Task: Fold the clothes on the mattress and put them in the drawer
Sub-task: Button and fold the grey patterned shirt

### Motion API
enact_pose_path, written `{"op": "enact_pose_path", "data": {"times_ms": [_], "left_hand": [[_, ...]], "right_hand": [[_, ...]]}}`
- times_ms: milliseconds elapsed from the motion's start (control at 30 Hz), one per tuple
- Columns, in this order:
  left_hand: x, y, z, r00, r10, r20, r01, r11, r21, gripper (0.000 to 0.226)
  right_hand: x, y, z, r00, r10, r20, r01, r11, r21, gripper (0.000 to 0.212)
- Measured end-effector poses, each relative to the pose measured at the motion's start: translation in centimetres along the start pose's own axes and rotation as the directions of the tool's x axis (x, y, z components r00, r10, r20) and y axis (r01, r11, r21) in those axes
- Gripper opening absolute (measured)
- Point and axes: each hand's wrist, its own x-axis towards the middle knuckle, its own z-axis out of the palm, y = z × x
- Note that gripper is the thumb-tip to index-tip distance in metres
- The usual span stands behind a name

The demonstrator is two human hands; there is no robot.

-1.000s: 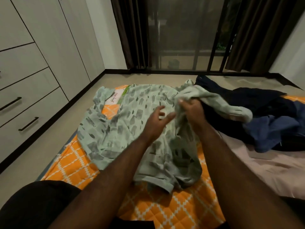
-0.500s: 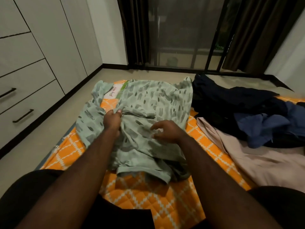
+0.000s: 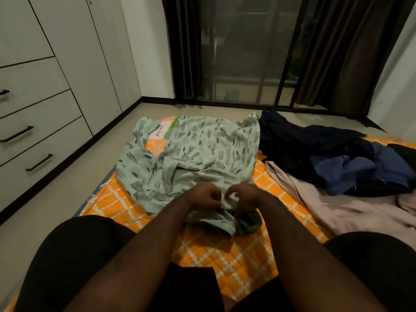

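From my end, the left hand [image 3: 206,198] and right hand [image 3: 246,197] are close together, each pinching the bunched near hem of the shirt [image 3: 202,152]. The rest of it lies spread on the orange mattress [image 3: 225,255]. Pink garment [image 3: 349,210] and dark pile [image 3: 315,143] sit right of it, closed drawers [image 3: 40,140] far left.

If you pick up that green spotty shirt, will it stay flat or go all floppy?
Probably floppy: the green shirt lies in soft wrinkles and bunches where the left hand and right hand pinch it. It looks thin, so likely light. It shouldn't slide much on the quilted mattress, I'd guess.
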Motion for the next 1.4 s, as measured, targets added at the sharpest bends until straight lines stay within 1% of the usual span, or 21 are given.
{"op": "enact_pose_path", "data": {"times_ms": [33, 67, 100, 167, 233, 300, 433, 500, 567, 633, 667, 700, 800, 833, 867, 967, 1033, 1133, 1233, 1300, 1400], "left_hand": [[-0.4, 0.9, 0.5, 0.986, -0.033, 0.166, 0.030, 0.999, 0.020, 0.018], [-0.8, 1.5, 1.1, 0.964, -0.056, 0.258, 0.045, 0.998, 0.048, 0.019], [-1.0, 2.0, 1.5, 0.951, -0.054, 0.303, 0.032, 0.997, 0.077, 0.026], [-1.4, 3.2, 2.1, 0.939, -0.046, 0.341, -0.011, 0.987, 0.162, 0.042], [-1.6, 4.1, 2.6, 0.936, -0.015, 0.352, -0.064, 0.975, 0.212, 0.048], [-1.9, 4.3, 3.1, 0.933, 0.040, 0.359, -0.127, 0.967, 0.222, 0.046], [-2.2, 3.5, 3.5, 0.920, 0.115, 0.374, -0.167, 0.980, 0.108, 0.030], [-2.2, 3.6, 3.2, 0.925, 0.139, 0.354, -0.177, 0.981, 0.078, 0.028], [-1.9, 3.6, 2.6, 0.943, 0.160, 0.291, -0.174, 0.985, 0.021, 0.027], [-1.4, 3.1, 1.5, 0.970, 0.153, 0.187, -0.138, 0.986, -0.089, 0.026], [-0.9, 2.8, 0.8, 0.984, 0.145, 0.108, -0.132, 0.985, -0.113, 0.027], [-0.5, 2.4, 0.1, 0.990, 0.137, 0.013, -0.136, 0.987, -0.086, 0.028], [1.2, 1.6, -1.7, 0.969, 0.125, -0.214, -0.127, 0.992, 0.007, 0.020], [2.2, 1.4, -2.2, 0.959, 0.115, -0.258, -0.107, 0.993, 0.045, 0.018], [3.2, 1.1, -2.8, 0.952, 0.106, -0.286, -0.085, 0.993, 0.087, 0.018], [6.5, 0.4, -4.1, 0.968, 0.035, -0.249, 0.003, 0.989, 0.150, 0.030], [8.3, 0.2, -4.4, 0.981, -0.004, -0.193, 0.039, 0.984, 0.175, 0.029], [10.8, -0.7, -3.8, 0.987, -0.052, -0.155, 0.077, 0.984, 0.161, 0.023], [12.0, -2.3, -2.6, 0.985, -0.124, -0.119, 0.149, 0.961, 0.232, 0.031], [12.2, -3.5, -2.3, 0.988, -0.123, -0.097, 0.145, 0.949, 0.278, 0.034], [11.6, -4.6, -2.9, 0.997, -0.053, -0.061, 0.071, 0.936, 0.344, 0.035]], "right_hand": [[-0.3, 0.0, 0.1, 1.000, 0.005, -0.007, -0.005, 1.000, 0.001, 0.065], [-0.6, 0.0, 0.3, 1.000, -0.002, -0.029, 0.002, 1.000, 0.007, 0.057], [-0.8, 0.0, 0.5, 0.998, -0.014, -0.063, 0.015, 1.000, 0.013, 0.046], [-1.1, 0.0, 0.9, 0.988, -0.014, -0.153, 0.021, 0.999, 0.043, 0.028], [-1.3, -0.3, 0.9, 0.980, 0.005, -0.199, 0.018, 0.993, 0.112, 0.023], [-1.7, -0.9, 0.7, 0.977, -0.017, -0.213, 0.058, 0.980, 0.189, 0.024], [-2.1, -1.7, 0.6, 0.977, -0.052, -0.209, 0.108, 0.958, 0.267, 0.026], [-1.9, -1.5, 0.9, 0.988, -0.049, -0.144, 0.081, 0.970, 0.229, 0.023], [-1.8, -1.1, 1.1, 0.999, -0.035, -0.019, 0.037, 0.993, 0.110, 0.024], [-1.9, -0.7, 0.7, 0.994, -0.032, 0.109, 0.023, 0.997, 0.079, 0.027], [-2.0, -0.5, 0.2, 0.988, -0.044, 0.147, 0.028, 0.994, 0.103, 0.028], [-1.9, -0.4, -0.5, 0.987, -0.059, 0.151, 0.038, 0.990, 0.139, 0.028], [-0.9, 0.1, -3.4, 0.999, -0.030, -0.032, 0.039, 0.950, 0.309, 0.016], [-0.4, 0.3, -4.3, 0.995, -0.011, -0.103, 0.044, 0.945, 0.325, 0.013], [0.1, 0.7, -5.1, 0.987, -0.004, -0.163, 0.049, 0.961, 0.273, 0.013], [2.0, 2.4, -6.1, 0.957, 0.005, -0.290, 0.020, 0.996, 0.083, 0.026], [3.4, 3.8, -5.6, 0.937, 0.015, -0.350, 0.006, 0.998, 0.059, 0.034], [5.7, 4.9, -4.3, 0.919, -0.061, -0.390, 0.063, 0.998, -0.007, 0.045], [8.0, 4.7, -2.7, 0.900, -0.127, -0.417, 0.107, 0.992, -0.071, 0.048], [9.3, 4.9, -1.6, 0.908, -0.064, -0.414, 0.051, 0.998, -0.043, 0.051], [10.8, 5.9, 0.1, 0.920, 0.077, -0.384, -0.023, 0.990, 0.142, 0.056]]}}
